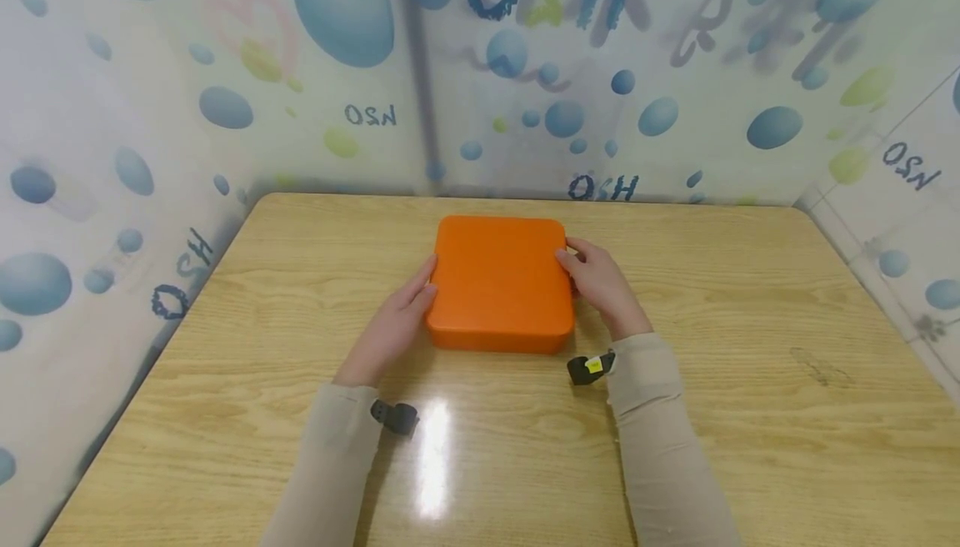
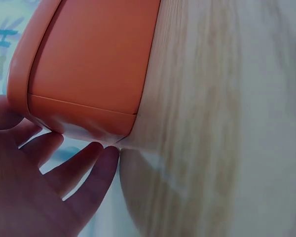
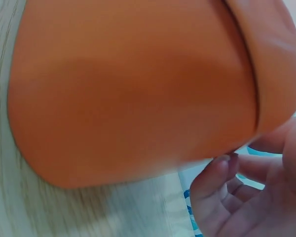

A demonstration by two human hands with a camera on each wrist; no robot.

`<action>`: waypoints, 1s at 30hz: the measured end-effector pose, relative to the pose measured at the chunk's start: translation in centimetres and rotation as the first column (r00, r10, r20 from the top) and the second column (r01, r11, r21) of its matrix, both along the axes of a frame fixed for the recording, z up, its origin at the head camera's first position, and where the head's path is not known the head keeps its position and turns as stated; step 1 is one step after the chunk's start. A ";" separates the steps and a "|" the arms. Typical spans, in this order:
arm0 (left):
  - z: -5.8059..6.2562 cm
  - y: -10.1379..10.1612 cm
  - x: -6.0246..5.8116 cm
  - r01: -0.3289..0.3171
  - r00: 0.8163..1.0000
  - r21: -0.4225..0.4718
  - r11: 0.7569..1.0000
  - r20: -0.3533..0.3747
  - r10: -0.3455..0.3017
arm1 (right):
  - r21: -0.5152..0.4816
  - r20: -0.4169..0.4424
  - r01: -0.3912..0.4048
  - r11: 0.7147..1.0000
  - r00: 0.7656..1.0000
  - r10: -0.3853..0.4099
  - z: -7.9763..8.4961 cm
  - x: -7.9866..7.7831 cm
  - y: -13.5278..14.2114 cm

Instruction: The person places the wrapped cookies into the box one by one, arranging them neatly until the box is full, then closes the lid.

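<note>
A square orange box (image 1: 501,276) with rounded corners sits on the wooden table. A seam below its top edge sets off a lid (image 3: 271,64). At the left side is my left hand (image 1: 393,326), its spread, fairly straight fingers (image 2: 81,165) touching the side wall and its thumb up by the lid. My right hand (image 1: 600,284) grips the right side near the lid's edge. In the right wrist view its fingers (image 3: 212,177) are curled, with the tips at the seam. The inside of the box is hidden.
The table (image 1: 750,347) stretches out around the box, with a bright light reflection in front of it. A wall covering (image 1: 337,138) with blue drops and lettering stands behind and at both sides. Small black devices (image 1: 395,418) are strapped at both wrists.
</note>
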State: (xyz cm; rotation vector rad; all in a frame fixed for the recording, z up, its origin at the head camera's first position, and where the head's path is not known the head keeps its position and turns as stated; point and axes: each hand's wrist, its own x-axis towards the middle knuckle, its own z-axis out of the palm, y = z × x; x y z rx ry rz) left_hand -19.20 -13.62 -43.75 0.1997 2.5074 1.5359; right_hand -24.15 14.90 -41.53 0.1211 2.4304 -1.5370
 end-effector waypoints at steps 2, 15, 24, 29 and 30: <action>0.0 0.0 0.0 0.004 1.000 -0.002 1.000 -0.013 -0.004 | -0.017 0.009 0.002 1.000 1.000 -0.002 0.0 0.0 0.0; 0.6 0.6 0.2 -0.026 0.999 -0.089 0.996 -0.046 0.022 | -0.077 0.032 -0.003 0.997 0.999 0.005 -0.1 -0.2 0.2; 0.6 0.7 0.1 -0.018 1.000 -0.078 0.997 -0.023 0.016 | -0.104 0.012 0.002 0.995 1.000 -0.001 -0.2 -0.1 0.4; 0.4 0.5 0.0 -0.010 1.000 -0.042 0.999 -0.007 0.010 | -0.133 0.034 0.005 0.991 0.999 -0.001 -0.6 -0.2 0.6; 0.3 0.4 -0.1 -0.006 1.000 -0.039 0.999 -0.012 0.005 | -0.136 0.044 0.010 0.991 0.999 -0.004 -0.6 -0.2 0.7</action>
